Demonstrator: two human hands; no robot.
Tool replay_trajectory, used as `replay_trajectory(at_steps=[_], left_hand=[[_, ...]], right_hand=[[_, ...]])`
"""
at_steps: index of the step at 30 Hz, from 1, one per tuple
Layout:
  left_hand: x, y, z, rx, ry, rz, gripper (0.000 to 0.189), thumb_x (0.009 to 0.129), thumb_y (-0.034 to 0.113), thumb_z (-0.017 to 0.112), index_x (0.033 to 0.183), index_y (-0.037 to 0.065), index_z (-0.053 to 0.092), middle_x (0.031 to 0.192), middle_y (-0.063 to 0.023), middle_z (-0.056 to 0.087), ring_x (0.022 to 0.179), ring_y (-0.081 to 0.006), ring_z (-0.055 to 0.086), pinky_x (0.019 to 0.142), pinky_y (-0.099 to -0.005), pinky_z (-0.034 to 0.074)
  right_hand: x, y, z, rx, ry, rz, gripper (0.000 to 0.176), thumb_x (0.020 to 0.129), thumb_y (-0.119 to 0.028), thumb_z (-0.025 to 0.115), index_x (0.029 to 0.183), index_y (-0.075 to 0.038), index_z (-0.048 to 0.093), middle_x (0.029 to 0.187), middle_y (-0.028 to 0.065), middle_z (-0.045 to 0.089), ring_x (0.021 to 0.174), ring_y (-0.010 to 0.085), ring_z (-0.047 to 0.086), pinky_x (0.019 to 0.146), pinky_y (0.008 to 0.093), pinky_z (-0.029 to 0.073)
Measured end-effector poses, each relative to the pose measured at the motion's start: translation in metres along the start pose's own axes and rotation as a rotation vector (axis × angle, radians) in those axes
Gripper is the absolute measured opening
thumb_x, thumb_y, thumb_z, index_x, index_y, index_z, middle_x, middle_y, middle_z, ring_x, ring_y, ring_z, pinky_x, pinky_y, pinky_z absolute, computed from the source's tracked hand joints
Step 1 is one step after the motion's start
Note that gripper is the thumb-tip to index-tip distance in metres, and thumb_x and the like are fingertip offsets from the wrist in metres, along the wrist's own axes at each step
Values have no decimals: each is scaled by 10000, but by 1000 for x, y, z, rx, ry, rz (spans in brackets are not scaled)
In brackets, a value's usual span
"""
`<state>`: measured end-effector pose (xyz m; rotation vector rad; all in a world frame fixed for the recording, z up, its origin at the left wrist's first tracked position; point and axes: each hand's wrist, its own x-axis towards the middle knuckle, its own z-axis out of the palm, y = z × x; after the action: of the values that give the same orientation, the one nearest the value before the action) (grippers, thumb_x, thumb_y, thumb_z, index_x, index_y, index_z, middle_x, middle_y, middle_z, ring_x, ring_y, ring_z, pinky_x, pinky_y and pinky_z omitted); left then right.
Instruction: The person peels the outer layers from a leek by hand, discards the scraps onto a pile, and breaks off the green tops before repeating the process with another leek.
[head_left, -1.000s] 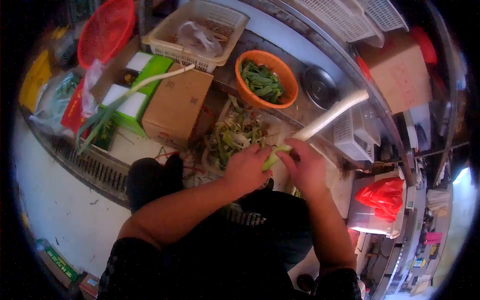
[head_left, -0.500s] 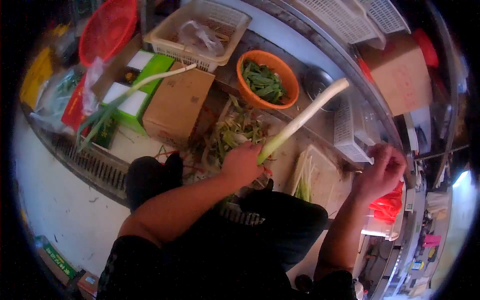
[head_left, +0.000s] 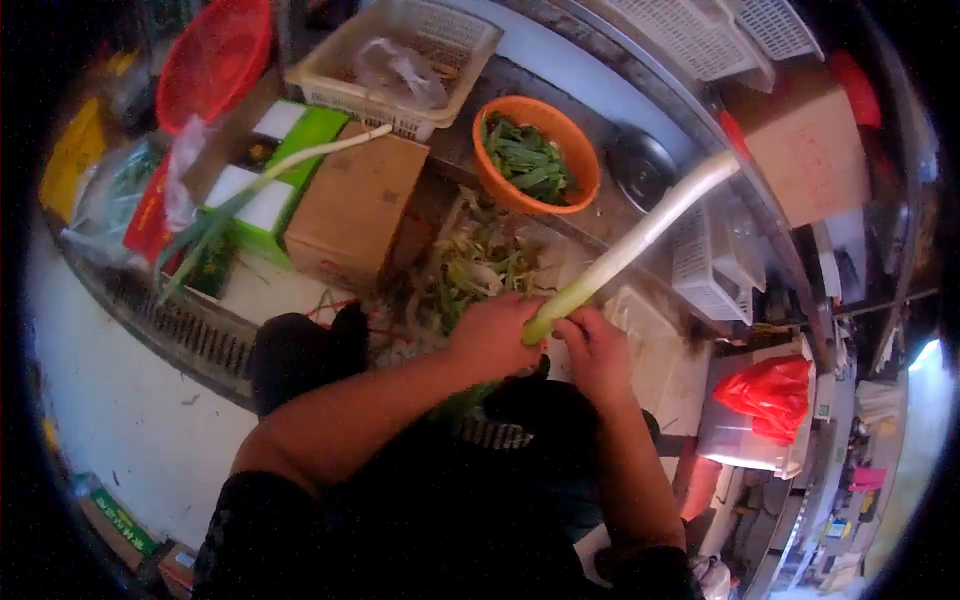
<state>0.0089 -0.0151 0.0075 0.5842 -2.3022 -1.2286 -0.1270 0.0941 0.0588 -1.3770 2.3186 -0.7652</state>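
My left hand (head_left: 492, 335) grips the green lower end of a long leek (head_left: 640, 238), whose white stalk points up and to the right. My right hand (head_left: 594, 352) is beside it, its fingers pinched on the leek's green end just right of my left hand. Beyond my hands lies a heap of leek trimmings (head_left: 478, 265). Farther back, an orange bowl (head_left: 497, 186) holds cut green leaves.
A cardboard box (head_left: 355, 206) and green-and-white boxes (head_left: 270, 190) stand at left with another leek (head_left: 270, 180) across them. A red basket (head_left: 213, 60) and cream crate (head_left: 400, 50) are behind. White baskets (head_left: 705, 270) and a red bag (head_left: 772, 392) are at right.
My right hand came back from the right side to the leek's green end. The leek's white tip swung a little to the right.
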Motion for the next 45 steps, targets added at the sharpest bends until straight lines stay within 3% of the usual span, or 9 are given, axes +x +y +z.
replay_trajectory(at_steps=[15,22,27,30,34,38,41,43,45], left_hand=[[8,-4,4,-118,-204,-131,574,694,255,683,1213,77,514,1001,-200,628,947,-384,603,817,-468,486],[11,-15,9,-96,-277,-198,595,680,265,751,1189,34,547,1035,-221,631,947,-392,615,835,-467,497],[9,-9,0,-284,-353,-293,448,690,252,696,1067,25,615,947,-202,651,885,-352,631,775,-416,496],[8,-7,2,-308,-334,-303,482,682,272,756,1060,3,626,898,-200,667,836,-341,653,775,-427,510],[7,-16,13,-318,-295,-256,464,708,291,739,1058,7,628,899,-197,669,828,-337,656,769,-430,511],[3,-11,15,-116,-331,-203,419,718,326,671,1027,44,644,858,-192,653,827,-350,636,751,-439,504],[-3,-20,26,75,-374,-182,410,719,343,679,1019,64,657,849,-174,656,834,-334,641,749,-444,508],[-4,-24,30,148,-402,-184,406,720,348,684,1018,74,662,850,-162,659,841,-327,644,749,-446,511],[-5,-24,30,289,-464,-202,368,717,344,691,971,78,678,855,-141,664,840,-326,648,725,-451,515]], right_hand=[[1,14,10,-449,391,-465,147,782,-144,688,849,-84,572,748,106,613,610,290,611,544,398,497],[7,35,3,-521,495,-334,141,780,-122,687,822,-75,561,727,93,609,598,290,604,552,399,504],[5,5,-5,96,339,-302,242,842,-179,651,1033,-46,586,878,171,642,772,343,642,693,423,521],[-3,-1,-9,-113,5,-88,280,886,-192,602,1128,-56,568,951,191,640,836,357,639,737,425,514],[7,8,-21,-263,36,-197,255,907,-184,567,1130,-61,568,942,181,642,823,368,633,731,428,510],[29,21,-61,-220,454,-49,225,898,-129,511,1061,-4,603,749,157,648,680,251,641,660,367,496],[48,51,-117,-323,664,-130,185,917,-123,456,945,11,579,903,152,630,816,230,608,739,341,479],[58,44,-148,734,643,-58,262,930,-131,471,1147,-17,562,1063,92,613,947,249,601,844,367,482],[61,30,-183,1010,716,102,308,961,-158,453,1215,0,526,1137,144,600,1021,263,592,891,401,484]])
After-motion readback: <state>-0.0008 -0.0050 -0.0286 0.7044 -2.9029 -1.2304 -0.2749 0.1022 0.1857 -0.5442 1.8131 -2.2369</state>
